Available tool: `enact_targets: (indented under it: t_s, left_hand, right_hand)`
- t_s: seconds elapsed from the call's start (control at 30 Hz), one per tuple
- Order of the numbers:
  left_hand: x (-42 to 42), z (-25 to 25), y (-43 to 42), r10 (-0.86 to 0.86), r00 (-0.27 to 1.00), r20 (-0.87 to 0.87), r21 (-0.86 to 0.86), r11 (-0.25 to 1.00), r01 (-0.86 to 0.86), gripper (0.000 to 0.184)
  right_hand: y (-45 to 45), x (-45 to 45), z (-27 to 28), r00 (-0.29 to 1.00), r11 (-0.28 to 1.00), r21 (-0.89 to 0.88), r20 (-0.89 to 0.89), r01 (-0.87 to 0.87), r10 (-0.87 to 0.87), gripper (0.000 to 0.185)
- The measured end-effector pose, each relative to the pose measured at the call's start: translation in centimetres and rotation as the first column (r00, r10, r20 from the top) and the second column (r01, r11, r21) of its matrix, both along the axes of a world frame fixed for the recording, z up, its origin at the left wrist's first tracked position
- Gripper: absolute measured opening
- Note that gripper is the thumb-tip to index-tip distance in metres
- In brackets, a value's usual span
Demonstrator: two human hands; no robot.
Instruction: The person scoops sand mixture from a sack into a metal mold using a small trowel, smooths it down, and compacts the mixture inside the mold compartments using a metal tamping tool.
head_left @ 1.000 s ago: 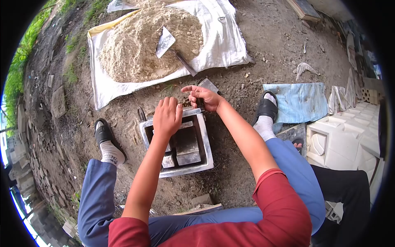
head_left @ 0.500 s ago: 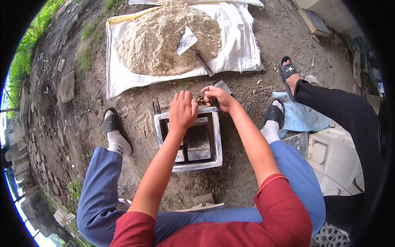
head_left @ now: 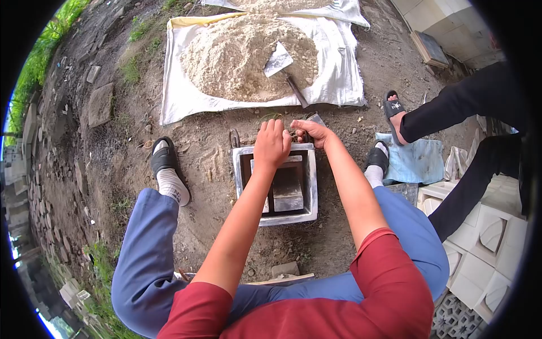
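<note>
A square metal mold stands on the dirt between my knees, with a block-shaped metal insert inside its frame. My left hand is at its far side, back upward, fingers pressed together and curled down; what they grip is hidden. Beside it, my right hand has its fingers bent around a dark metal handle at the far right corner. A matching upright loop handle sticks up at the far left corner, untouched. A flat metal piece shows just beyond my right hand.
Beyond the mold, a pile of sandy powder lies on a white sack, with a trowel on top. At right are another person's black-trousered leg, a blue sack and pale molded blocks. A stone lies near me.
The view has shifted, so the scene sits farther right. Both hands stay at the mold's far edge. The other person's legs have moved apart, showing more of the pale blocks.
</note>
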State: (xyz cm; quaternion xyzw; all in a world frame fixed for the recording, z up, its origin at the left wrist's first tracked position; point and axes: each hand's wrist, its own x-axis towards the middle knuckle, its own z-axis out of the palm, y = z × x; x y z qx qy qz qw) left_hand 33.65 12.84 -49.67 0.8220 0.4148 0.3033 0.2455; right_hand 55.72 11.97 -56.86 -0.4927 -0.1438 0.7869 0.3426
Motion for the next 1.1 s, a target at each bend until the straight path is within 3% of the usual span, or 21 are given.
enact_targets:
  t_s: [0.1, 0.17, 0.27, 0.3, 0.37, 0.47, 0.5, 0.57, 0.7, 0.77, 0.83, 0.9, 0.97, 1.03, 1.1]
  left_hand:
    - [0.1, -0.1, 0.0, 0.039, 0.999, 0.004, 0.014, 0.999, -0.040, 0.017]
    - [0.2, 0.0, 0.0, 0.055, 0.999, 0.002, 0.022, 0.998, -0.055, 0.017]
    - [0.5, 0.1, 0.0, 0.116, 0.992, -0.058, 0.010, 0.993, -0.116, 0.017]
    - [0.5, -0.1, 0.1, 0.136, 0.988, -0.071, 0.028, 0.991, -0.134, 0.017]
    - [0.5, -0.4, -0.1, 0.158, 0.984, -0.080, 0.044, 0.987, -0.155, 0.018]
    - [0.6, -0.4, 0.0, 0.190, 0.974, -0.123, 0.065, 0.981, -0.183, 0.018]
    - [0.6, -0.4, 0.1, 0.194, 0.974, -0.116, 0.070, 0.980, -0.187, 0.018]
    - [0.5, -0.4, 0.0, 0.179, 0.976, -0.127, 0.054, 0.983, -0.174, 0.017]
    - [0.4, -0.7, 0.0, 0.178, 0.979, -0.103, 0.052, 0.984, -0.173, 0.018]
    - [0.3, -0.9, 0.0, 0.170, 0.981, -0.098, 0.048, 0.985, -0.166, 0.018]
    - [0.4, -0.7, 0.0, 0.130, 0.990, -0.060, 0.060, 0.990, -0.126, 0.019]
    - [0.0, -0.5, -0.2, 0.102, 0.994, -0.023, 0.070, 0.992, -0.100, 0.019]
    - [-0.7, -0.3, -0.5, 0.008, 1.000, 0.026, 0.078, 0.997, -0.010, 0.018]
    - [-1.4, -0.4, -0.6, -0.034, 0.999, 0.001, 0.095, 0.995, 0.034, 0.021]
    - [-2.3, -0.6, -0.8, -0.153, 0.987, -0.042, 0.050, 0.987, 0.155, 0.025]
  right_hand:
    - [1.2, 0.0, -0.7, 0.985, 0.995, -0.045, 0.142, -0.088, 0.094, 0.031]
    - [1.3, -0.8, -1.1, 0.975, 0.994, -0.109, 0.218, -0.009, 0.033, 0.023]
    - [1.7, -2.0, -1.7, 0.795, 0.985, -0.144, 0.606, 0.097, 0.011, 0.024]
    - [2.0, -2.0, -2.5, 0.634, 0.985, -0.172, 0.761, -0.005, 0.136, 0.023]
    - [2.8, 0.0, -8.3, 0.364, 0.931, -0.244, 0.870, -0.270, 0.333, 0.024]
    - [3.2, -0.8, -6.0, 0.225, 0.893, -0.336, 0.885, -0.300, 0.408, 0.021]
    - [3.1, -0.5, -5.7, -0.159, 0.653, -0.442, 0.880, -0.615, 0.447, 0.018]
    - [3.3, 0.1, -7.2, -0.244, 0.596, -0.494, 0.858, -0.633, 0.452, 0.016]
    - [3.1, -0.8, -5.5, -0.122, 0.692, -0.469, 0.864, -0.549, 0.488, 0.017]
    - [2.9, -1.0, -5.5, 0.143, 0.883, -0.333, 0.907, -0.330, 0.396, 0.017]
    - [3.0, -1.0, -4.4, 0.180, 0.886, -0.327, 0.899, -0.329, 0.398, 0.024]
    - [1.8, -1.4, -2.7, 0.398, 0.983, -0.099, 0.904, -0.158, 0.155, 0.035]
    - [0.9, -1.9, 0.4, 0.392, 0.989, -0.074, 0.912, -0.125, 0.118, 0.041]
    - [0.5, -2.1, 2.8, -0.003, 0.965, -0.007, 1.000, -0.261, 0.007, 0.040]
    - [-0.4, -2.0, 6.3, 0.015, 0.957, -0.049, 0.998, -0.285, 0.056, 0.042]
